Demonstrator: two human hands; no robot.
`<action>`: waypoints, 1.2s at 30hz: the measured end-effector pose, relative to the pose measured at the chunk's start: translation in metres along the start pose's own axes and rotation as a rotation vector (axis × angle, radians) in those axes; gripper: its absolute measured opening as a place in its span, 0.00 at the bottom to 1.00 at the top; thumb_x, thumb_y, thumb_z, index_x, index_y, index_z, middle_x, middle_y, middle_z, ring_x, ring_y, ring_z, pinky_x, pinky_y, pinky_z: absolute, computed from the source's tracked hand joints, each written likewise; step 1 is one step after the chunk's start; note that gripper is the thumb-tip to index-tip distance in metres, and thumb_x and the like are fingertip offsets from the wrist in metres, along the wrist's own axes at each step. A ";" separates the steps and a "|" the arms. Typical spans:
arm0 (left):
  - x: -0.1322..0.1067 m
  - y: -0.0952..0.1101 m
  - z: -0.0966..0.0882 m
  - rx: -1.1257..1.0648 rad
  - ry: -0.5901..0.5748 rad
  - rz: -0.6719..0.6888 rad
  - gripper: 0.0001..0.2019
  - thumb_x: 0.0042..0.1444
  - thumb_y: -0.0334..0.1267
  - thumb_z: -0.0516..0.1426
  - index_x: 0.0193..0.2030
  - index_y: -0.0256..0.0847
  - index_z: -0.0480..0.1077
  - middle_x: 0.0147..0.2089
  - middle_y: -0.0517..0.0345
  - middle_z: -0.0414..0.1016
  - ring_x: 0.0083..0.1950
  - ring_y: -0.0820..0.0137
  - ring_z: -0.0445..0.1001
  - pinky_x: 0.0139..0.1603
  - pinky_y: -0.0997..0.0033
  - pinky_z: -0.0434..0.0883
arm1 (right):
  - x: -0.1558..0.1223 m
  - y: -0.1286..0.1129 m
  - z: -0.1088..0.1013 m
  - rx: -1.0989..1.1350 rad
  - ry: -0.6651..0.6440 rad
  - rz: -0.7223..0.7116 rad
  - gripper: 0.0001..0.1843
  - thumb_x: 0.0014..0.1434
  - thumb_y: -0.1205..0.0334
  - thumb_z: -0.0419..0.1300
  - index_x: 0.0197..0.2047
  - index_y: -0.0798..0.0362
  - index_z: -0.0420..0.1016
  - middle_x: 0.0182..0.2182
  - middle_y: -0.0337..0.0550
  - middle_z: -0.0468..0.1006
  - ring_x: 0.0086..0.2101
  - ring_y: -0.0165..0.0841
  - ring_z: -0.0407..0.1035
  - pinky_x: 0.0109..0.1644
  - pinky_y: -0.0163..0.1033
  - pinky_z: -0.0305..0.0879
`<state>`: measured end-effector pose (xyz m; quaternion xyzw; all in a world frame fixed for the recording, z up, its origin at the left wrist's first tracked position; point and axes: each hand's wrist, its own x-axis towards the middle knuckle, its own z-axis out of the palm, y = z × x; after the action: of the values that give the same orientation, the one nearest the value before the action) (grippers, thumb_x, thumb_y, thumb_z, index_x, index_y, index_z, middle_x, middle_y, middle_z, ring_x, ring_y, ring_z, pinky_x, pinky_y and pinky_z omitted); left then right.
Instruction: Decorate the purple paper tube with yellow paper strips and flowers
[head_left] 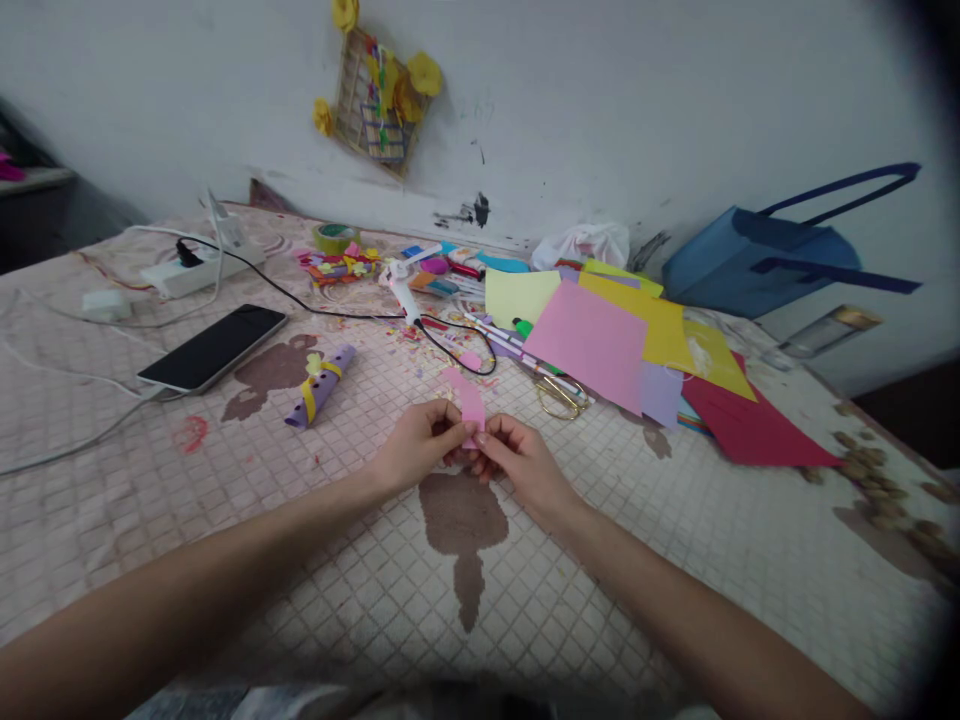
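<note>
Both my hands meet at the middle of the bed surface, pinching a small pink paper strip [469,398] that sticks up between them. My left hand [416,445] grips its lower left edge with closed fingers. My right hand [517,460] pinches the lower right edge. Just beyond lie gold-handled scissors [561,395] and a spread of coloured paper sheets [600,340]. A rolled purple paper tube with a yellow band [321,385] lies to the left.
A black phone [214,347] on a cable, a white power strip [199,268], a glue gun [401,285] with its black cord, markers and paper scraps crowd the far side. A blue bag [757,260] leans at the right. Brown nuts [877,480] scatter at the right edge.
</note>
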<state>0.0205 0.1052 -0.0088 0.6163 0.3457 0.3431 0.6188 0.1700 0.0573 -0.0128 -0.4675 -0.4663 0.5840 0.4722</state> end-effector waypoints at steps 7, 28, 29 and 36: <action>0.001 0.000 0.000 -0.035 0.002 -0.029 0.13 0.49 0.44 0.58 0.26 0.36 0.63 0.20 0.63 0.66 0.21 0.79 0.64 0.22 0.78 0.62 | -0.002 -0.008 0.002 -0.035 -0.044 0.040 0.13 0.52 0.53 0.60 0.29 0.55 0.69 0.24 0.38 0.73 0.21 0.24 0.65 0.23 0.30 0.61; 0.002 0.005 -0.002 -0.001 -0.005 -0.032 0.13 0.50 0.46 0.57 0.27 0.36 0.65 0.22 0.62 0.67 0.22 0.77 0.64 0.24 0.76 0.63 | -0.001 -0.006 -0.003 -0.106 -0.125 0.058 0.15 0.52 0.51 0.59 0.29 0.55 0.69 0.25 0.38 0.75 0.21 0.24 0.66 0.24 0.30 0.62; 0.002 0.005 -0.002 0.004 -0.005 -0.029 0.13 0.50 0.46 0.57 0.27 0.36 0.65 0.22 0.61 0.67 0.22 0.77 0.64 0.24 0.76 0.63 | -0.001 -0.007 -0.003 -0.110 -0.131 0.060 0.15 0.52 0.51 0.59 0.29 0.55 0.70 0.25 0.39 0.75 0.21 0.24 0.66 0.24 0.30 0.62; 0.002 0.001 -0.003 0.026 0.015 -0.050 0.14 0.50 0.46 0.57 0.27 0.36 0.65 0.21 0.62 0.67 0.22 0.76 0.65 0.23 0.76 0.63 | -0.001 -0.006 -0.003 -0.128 -0.169 0.047 0.13 0.52 0.52 0.60 0.31 0.56 0.70 0.27 0.40 0.75 0.23 0.24 0.66 0.25 0.30 0.62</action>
<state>0.0191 0.1084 -0.0082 0.6131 0.3700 0.3276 0.6164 0.1736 0.0571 -0.0073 -0.4567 -0.5297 0.6011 0.3867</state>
